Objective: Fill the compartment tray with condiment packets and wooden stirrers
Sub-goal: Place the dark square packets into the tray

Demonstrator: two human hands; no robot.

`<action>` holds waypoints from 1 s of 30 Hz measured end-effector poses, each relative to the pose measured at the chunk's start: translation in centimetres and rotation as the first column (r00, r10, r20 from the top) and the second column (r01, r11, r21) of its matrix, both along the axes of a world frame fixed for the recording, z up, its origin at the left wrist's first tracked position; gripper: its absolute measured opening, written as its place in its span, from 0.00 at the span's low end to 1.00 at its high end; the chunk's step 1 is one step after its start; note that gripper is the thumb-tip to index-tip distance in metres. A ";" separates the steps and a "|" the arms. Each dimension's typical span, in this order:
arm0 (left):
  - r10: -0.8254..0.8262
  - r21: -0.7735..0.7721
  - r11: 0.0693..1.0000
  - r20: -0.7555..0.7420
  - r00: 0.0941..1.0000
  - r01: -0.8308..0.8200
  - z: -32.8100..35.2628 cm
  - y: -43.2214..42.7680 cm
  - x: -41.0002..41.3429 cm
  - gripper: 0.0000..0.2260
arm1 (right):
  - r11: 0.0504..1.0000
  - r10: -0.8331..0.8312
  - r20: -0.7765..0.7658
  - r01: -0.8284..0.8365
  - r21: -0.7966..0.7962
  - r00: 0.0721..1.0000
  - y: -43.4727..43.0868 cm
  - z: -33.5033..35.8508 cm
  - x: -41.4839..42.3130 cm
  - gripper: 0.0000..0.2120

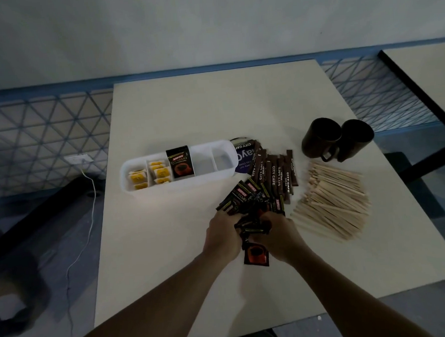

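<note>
Left hand (221,232) and right hand (281,233) close together, fingers curled inward

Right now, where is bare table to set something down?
Free: the far stretch behind the white compartment tray, and the near-left corner of the white table. Crowded: right of the tray, with black coffee sachets, brown sugar sticks, wooden stirrers.

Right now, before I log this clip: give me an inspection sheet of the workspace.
Surface: pale table, mostly bare.
Job's things: white tray, yellow packets in two left compartments, one coffee packet upright in the third, rest empty; sugar sticks; stirrers in a pile.
Clutter: two dark mugs.
Hands: left hand and right hand gathering loose coffee packets.
Cables: white cord to a wall socket.
Surroundings: second table on the right.
</note>
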State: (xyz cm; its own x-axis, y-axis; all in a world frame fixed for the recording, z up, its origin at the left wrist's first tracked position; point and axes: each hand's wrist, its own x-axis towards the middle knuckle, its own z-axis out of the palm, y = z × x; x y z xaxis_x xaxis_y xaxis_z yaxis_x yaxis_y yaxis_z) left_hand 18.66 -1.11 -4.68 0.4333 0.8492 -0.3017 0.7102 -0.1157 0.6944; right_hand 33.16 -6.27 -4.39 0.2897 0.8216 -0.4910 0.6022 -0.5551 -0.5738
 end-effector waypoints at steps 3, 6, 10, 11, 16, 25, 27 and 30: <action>-0.075 -0.017 0.997 -0.006 0.997 0.075 0.2 0.3 -0.2 0.18 | 1.000 -0.014 -0.016 0.013 -0.029 1.000 0.2 0.2 0.0 0.16; -0.049 -0.054 0.997 0.060 0.997 0.052 0.5 0.6 -0.5 0.17 | 0.999 -0.003 -0.031 0.002 -0.040 1.000 0.4 0.2 -0.1 0.14; 0.060 -0.134 0.990 0.111 0.992 -0.045 1.3 0.8 -0.9 0.22 | 1.000 -0.013 -0.085 0.011 -0.020 0.996 0.7 0.9 0.0 0.13; 0.087 -0.142 0.987 0.118 0.989 -0.070 1.5 0.9 -0.9 0.22 | 1.000 -0.016 -0.107 0.015 -0.005 0.994 0.8 1.3 0.1 0.13; 0.046 -0.226 0.974 0.185 0.982 -0.003 2.8 1.9 -1.5 0.19 | 0.983 -0.094 -0.318 0.139 0.123 0.943 2.1 3.0 0.2 0.13; 0.217 -0.410 0.909 0.323 0.921 -0.070 3.7 3.6 -3.1 0.18 | 0.968 -0.050 -0.516 0.169 0.186 0.855 4.6 4.9 -1.1 0.25; 0.302 -0.443 0.885 0.319 0.898 -0.140 3.9 3.9 -3.4 0.12 | 0.972 -0.024 -0.459 0.128 0.197 0.888 5.3 5.0 -1.5 0.20; 0.363 -0.391 0.887 0.264 0.893 -0.245 3.6 4.4 -3.9 0.07 | 0.977 -0.028 -0.423 0.114 0.181 0.906 6.2 5.4 -2.0 0.16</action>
State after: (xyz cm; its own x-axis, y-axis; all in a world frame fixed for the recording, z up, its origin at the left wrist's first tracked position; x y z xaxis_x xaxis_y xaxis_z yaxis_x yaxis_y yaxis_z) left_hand 14.74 3.25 -1.12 0.2930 0.8247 -0.4838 0.4013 0.3532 0.8451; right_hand 31.13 -0.09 0.99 0.1562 0.8990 -0.4093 0.2479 -0.4368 -0.8648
